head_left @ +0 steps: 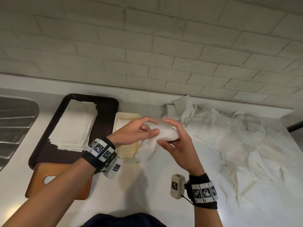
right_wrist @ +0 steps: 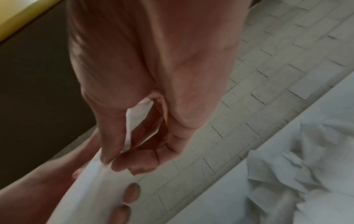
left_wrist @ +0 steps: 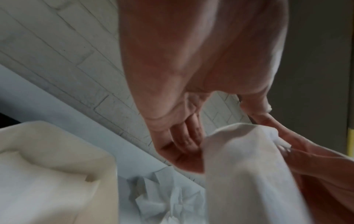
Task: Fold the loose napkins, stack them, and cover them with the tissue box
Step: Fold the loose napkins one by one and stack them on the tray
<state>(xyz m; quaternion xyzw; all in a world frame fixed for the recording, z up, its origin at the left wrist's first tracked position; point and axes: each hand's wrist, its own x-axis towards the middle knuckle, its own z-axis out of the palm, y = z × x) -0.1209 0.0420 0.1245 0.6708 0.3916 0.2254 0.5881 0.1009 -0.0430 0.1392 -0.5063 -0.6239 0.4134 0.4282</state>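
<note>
Both hands held one napkin (head_left: 161, 133) above the surface (head_left: 147, 194): left hand (head_left: 136, 133) gripped its left end, right hand (head_left: 177, 145) pinched the right. Folded stack (head_left: 73, 126) sat on dark tray (head_left: 105, 122); loose napkins (head_left: 237, 145) lay right, tissue box (head_left: 82, 190) near left.

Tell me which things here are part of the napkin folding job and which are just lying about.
Job: napkin held by left hand and right hand; folded stack on dark tray; loose napkins; orange tissue box.
Lying about: cream tray; sink drainer.
</note>
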